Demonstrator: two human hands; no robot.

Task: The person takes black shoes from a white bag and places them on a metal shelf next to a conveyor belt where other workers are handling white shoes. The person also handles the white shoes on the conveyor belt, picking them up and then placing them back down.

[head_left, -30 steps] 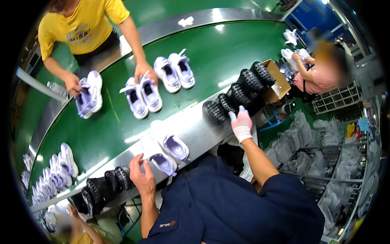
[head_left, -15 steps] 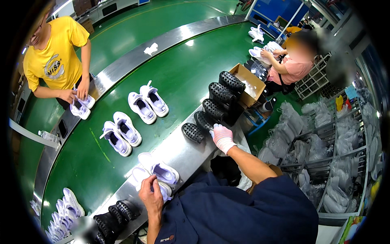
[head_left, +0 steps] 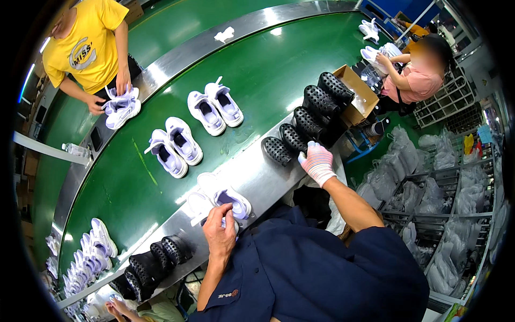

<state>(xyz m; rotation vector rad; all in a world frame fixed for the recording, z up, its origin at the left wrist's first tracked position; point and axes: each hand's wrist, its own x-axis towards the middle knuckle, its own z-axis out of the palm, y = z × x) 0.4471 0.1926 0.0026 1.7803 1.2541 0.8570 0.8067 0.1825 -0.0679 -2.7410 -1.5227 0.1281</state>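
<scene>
My bare left hand (head_left: 220, 232) grips the lilac shoe (head_left: 232, 201) before me; my gloved right hand (head_left: 317, 162) rests unclenched beside the black moulds (head_left: 294, 138).

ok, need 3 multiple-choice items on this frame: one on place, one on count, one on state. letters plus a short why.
1. Where does the left hand rest?
A. on the white-and-lilac pair at the steel rim
B. on the cardboard box
C. on the green belt

2. How many shoe pairs lie untouched mid-belt?
A. none
B. two
C. five

3. What state is the right hand in?
A. bare, holding a shoe
B. gloved, at the row of black studded lasts
C. gloved, resting on the cardboard box

Answers: 1 A, its fingers lie on the nearest shoe; 2 B, two pairs sit apart on the green; 3 B, a white glove shows beside the lasts; its grip is unclear.
</scene>
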